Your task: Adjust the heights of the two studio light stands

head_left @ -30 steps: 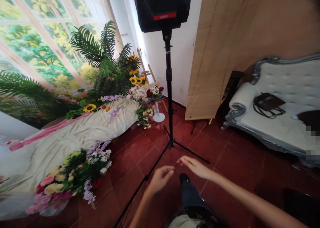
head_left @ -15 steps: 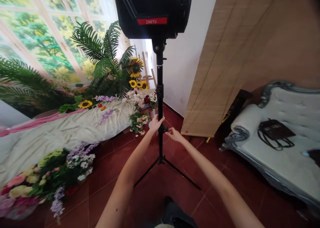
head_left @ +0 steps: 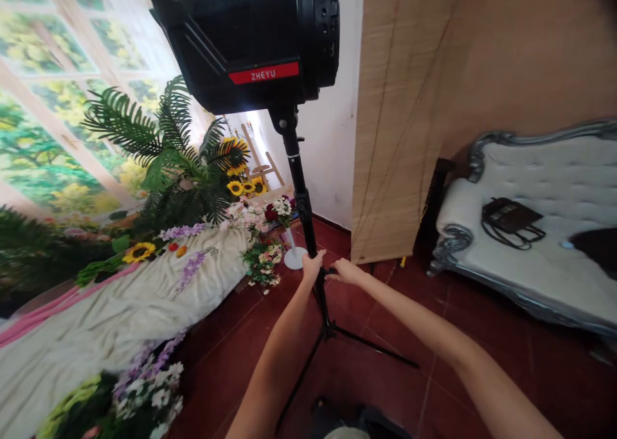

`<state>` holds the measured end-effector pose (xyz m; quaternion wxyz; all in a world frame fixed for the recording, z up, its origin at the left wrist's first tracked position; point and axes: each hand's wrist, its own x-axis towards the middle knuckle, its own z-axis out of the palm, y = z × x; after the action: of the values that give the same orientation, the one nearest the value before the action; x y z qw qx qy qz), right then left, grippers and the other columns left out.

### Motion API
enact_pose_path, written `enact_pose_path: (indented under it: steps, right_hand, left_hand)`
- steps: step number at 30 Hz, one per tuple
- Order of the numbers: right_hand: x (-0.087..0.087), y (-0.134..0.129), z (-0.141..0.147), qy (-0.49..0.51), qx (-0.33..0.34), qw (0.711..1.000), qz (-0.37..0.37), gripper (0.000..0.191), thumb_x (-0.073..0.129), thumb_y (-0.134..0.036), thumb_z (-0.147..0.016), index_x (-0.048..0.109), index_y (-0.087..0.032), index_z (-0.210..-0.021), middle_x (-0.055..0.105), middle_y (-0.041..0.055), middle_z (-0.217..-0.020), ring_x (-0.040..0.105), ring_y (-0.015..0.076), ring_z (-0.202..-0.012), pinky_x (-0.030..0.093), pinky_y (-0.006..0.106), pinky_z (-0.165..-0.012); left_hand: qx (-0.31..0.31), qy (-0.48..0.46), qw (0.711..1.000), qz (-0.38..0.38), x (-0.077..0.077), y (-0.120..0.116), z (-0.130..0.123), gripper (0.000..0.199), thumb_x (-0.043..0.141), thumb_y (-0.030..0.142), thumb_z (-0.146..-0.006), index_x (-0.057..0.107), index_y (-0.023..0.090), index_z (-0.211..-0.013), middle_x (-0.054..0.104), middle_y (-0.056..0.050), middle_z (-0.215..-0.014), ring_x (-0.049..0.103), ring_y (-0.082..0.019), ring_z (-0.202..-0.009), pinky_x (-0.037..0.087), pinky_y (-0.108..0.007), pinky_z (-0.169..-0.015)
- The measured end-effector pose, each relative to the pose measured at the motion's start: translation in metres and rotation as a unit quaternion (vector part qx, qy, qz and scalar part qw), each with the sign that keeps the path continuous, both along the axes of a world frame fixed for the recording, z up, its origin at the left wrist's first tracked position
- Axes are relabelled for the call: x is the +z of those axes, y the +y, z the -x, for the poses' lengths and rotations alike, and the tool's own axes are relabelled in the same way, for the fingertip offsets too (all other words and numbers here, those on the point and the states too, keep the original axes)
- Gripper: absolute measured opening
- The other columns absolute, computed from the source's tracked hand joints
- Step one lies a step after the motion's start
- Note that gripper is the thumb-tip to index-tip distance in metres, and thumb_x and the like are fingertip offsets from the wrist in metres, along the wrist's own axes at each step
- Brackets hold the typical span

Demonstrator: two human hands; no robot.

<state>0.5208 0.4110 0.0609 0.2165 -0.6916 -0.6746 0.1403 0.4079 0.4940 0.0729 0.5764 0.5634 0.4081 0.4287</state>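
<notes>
the left hand (head_left: pixel 312 268) is wrapped round the slim black metal light stand (head_left: pixel 308 231); the right hand (head_left: pixel 346 272), fingers curled, is at its small black knob (head_left: pixel 330 271) (whether it pinches it, i cannot tell); any turning there would seem to call for a firm left hold, given the bulky black studio light (head_left: pixel 241 31) on top; 2 bare forearms reach forward, converging at the pole.

One head view — forward, steeply down, close in.
</notes>
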Motion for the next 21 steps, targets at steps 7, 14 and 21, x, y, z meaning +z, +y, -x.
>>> enact_pose_path:
  steps: [7,14,21]
  right_hand:
    - [-0.009,-0.013,0.019,-0.034,-0.052,0.998,-0.015,0.020,0.054,-0.033,-0.088,0.066,-0.017,-0.087,0.070,0.0127,-0.086,0.066,0.0231,-0.082,0.046,0.029,-0.072]
    - [-0.007,-0.011,0.025,0.388,-0.162,0.902,0.096,0.060,0.036,-0.069,-0.083,0.062,-0.015,-0.078,0.068,0.0106,-0.068,0.064,0.0180,-0.057,0.051,0.029,-0.057]
    - [-0.025,0.002,0.021,0.411,-0.147,0.894,0.103,0.057,0.042,-0.065,-0.083,0.061,-0.014,-0.069,0.062,0.0031,-0.056,0.053,0.0105,-0.047,0.044,0.022,-0.051]
  left_hand:
    - [0.038,0.047,0.998,-0.030,-0.013,0.011,-0.007,0.029,0.066,0.036,-0.063,0.048,0.017,-0.049,0.045,0.002,-0.043,0.047,-0.011,-0.045,0.033,-0.021,-0.044]
    - [0.052,0.060,0.996,-0.045,-0.018,0.014,-0.010,0.031,0.064,0.039,-0.061,0.046,0.018,-0.047,0.045,0.002,-0.045,0.043,-0.009,-0.044,0.033,-0.019,-0.044]
    - [0.057,0.059,0.995,-0.057,-0.021,0.016,-0.011,0.032,0.062,0.041,-0.063,0.044,0.019,-0.047,0.044,0.002,-0.046,0.044,-0.010,-0.045,0.033,-0.020,-0.045]
